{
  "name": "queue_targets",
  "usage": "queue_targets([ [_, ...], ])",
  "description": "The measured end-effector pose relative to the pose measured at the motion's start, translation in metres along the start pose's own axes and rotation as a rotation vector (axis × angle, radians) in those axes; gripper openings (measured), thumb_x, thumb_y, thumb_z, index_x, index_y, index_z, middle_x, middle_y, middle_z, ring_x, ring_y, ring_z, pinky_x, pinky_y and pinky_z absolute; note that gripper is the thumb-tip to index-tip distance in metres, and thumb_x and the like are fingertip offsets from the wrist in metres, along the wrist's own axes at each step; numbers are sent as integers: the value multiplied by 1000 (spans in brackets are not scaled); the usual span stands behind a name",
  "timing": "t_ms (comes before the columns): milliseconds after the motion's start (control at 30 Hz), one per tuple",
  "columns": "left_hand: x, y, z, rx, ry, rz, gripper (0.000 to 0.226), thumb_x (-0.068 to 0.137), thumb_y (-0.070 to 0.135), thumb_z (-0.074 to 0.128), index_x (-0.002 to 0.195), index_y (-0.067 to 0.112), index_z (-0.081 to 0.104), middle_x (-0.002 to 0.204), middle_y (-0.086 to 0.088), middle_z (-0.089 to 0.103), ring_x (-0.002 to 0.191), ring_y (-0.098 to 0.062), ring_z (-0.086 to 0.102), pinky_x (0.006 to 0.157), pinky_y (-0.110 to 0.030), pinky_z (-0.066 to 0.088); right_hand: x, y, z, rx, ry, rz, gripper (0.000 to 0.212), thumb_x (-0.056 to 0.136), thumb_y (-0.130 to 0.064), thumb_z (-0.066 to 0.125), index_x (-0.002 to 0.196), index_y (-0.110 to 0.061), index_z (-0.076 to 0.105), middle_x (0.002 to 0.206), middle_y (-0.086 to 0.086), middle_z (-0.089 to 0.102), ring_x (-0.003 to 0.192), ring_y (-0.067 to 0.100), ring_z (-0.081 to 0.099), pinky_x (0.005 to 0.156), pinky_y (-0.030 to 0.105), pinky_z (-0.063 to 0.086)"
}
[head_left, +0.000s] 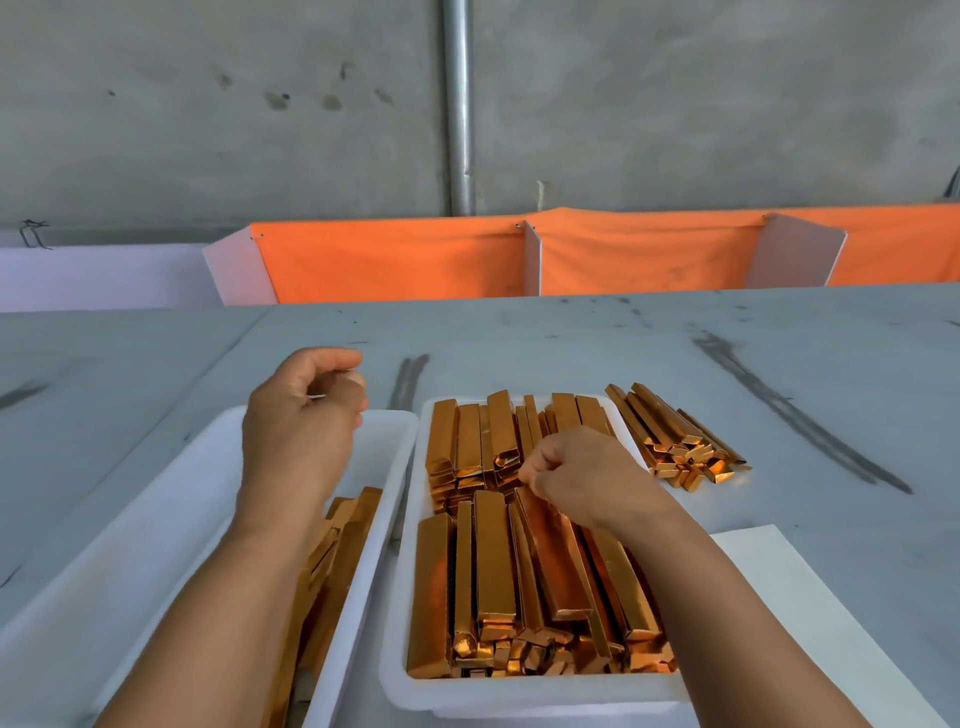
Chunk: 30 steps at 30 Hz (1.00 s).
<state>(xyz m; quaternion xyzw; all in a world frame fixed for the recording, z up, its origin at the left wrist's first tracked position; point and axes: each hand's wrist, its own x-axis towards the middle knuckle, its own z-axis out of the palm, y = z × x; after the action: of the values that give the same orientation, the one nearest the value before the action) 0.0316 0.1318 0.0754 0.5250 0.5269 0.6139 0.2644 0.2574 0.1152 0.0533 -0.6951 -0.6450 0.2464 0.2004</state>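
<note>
A white tray at the centre is packed with several long, shiny gold cardboard boxes in two rows. My right hand is over the middle of this tray, its fingers curled down round the far end of one slanted gold box. A second white tray on the left holds a few more gold boxes along its right side. My left hand hovers above the far end of that tray, fingers curled into a loose fist with nothing visible in it.
A loose pile of gold boxes lies on the grey table to the right of the centre tray. A white sheet sits under my right forearm. Orange cloth-lined bins stand behind the table's far edge.
</note>
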Motion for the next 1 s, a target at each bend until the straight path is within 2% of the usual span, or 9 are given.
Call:
queue_targets([
  [100, 13, -11, -23, 505, -153, -64, 15, 93, 31, 58, 107, 37, 61, 114, 9, 63, 101, -18, 59, 84, -34, 47, 2, 8, -1, 35, 92, -9, 30, 100, -15, 50, 79, -30, 65, 97, -17, 64, 80, -1, 59, 52, 7, 37],
  [200, 14, -31, -38, 1032, -431, -246, 55, 91, 48, 57, 139, 27, 40, 138, -6, 48, 114, -25, 54, 86, -34, 49, 6, 16, 3, 94, 247, -10, 23, 100, -18, 50, 90, -31, 67, 96, -19, 60, 67, -7, 53, 39, 5, 35],
  [300, 5, -49, -42, 1236, -588, -371, 71, 89, 56, 54, 146, 19, 32, 145, -6, 44, 124, -24, 50, 94, -33, 47, 10, 24, 14, 117, 365, -10, 22, 100, -20, 51, 105, -28, 71, 103, -11, 67, 67, -5, 53, 42, 3, 34],
  [367, -1, -59, -39, 1281, -671, -422, 67, 90, 59, 52, 141, 19, 38, 138, -2, 51, 114, -18, 54, 88, -27, 48, 12, 26, 21, 115, 386, -9, 23, 101, -21, 51, 110, -26, 71, 108, -10, 68, 70, -5, 52, 49, 3, 31],
  [433, -6, -62, -34, 1286, -745, -454, 50, 90, 57, 52, 124, 21, 48, 110, 4, 59, 90, -10, 57, 66, -20, 46, 14, 27, 25, 116, 394, -14, 23, 101, -21, 51, 111, -26, 71, 107, -10, 68, 70, -6, 50, 53, 3, 31],
  [500, -8, -63, -29, 1287, -774, -432, 37, 91, 54, 53, 110, 22, 52, 92, 5, 57, 79, -9, 56, 56, -19, 42, 14, 28, 25, 119, 406, -24, 23, 100, -21, 51, 112, -26, 71, 101, -11, 67, 71, -6, 52, 55, 4, 33],
  [667, -5, -69, -27, 1203, -711, -424, 32, 88, 48, 60, 104, 21, 53, 93, 2, 61, 83, -11, 61, 72, -22, 55, 15, 29, 27, 116, 417, -43, 22, 100, -22, 52, 110, -28, 71, 91, -18, 58, 67, -9, 50, 45, 2, 34],
  [833, 0, -78, -29, 1168, -632, -353, 31, 93, 51, 51, 104, 23, 60, 88, 7, 61, 77, -8, 58, 63, -20, 47, 15, 28, 29, 119, 420, -61, 21, 100, -22, 53, 108, -28, 71, 84, -21, 53, 67, -9, 49, 47, 2, 33],
  [1000, 4, -84, -27, 1163, -553, -242, 27, 102, 31, 42, 93, 19, 65, 87, 3, 65, 81, -12, 62, 64, -22, 45, 14, 28, 30, 136, 421, -71, 21, 100, -22, 52, 109, -28, 71, 85, -20, 54, 70, -7, 51, 53, 3, 35],
])
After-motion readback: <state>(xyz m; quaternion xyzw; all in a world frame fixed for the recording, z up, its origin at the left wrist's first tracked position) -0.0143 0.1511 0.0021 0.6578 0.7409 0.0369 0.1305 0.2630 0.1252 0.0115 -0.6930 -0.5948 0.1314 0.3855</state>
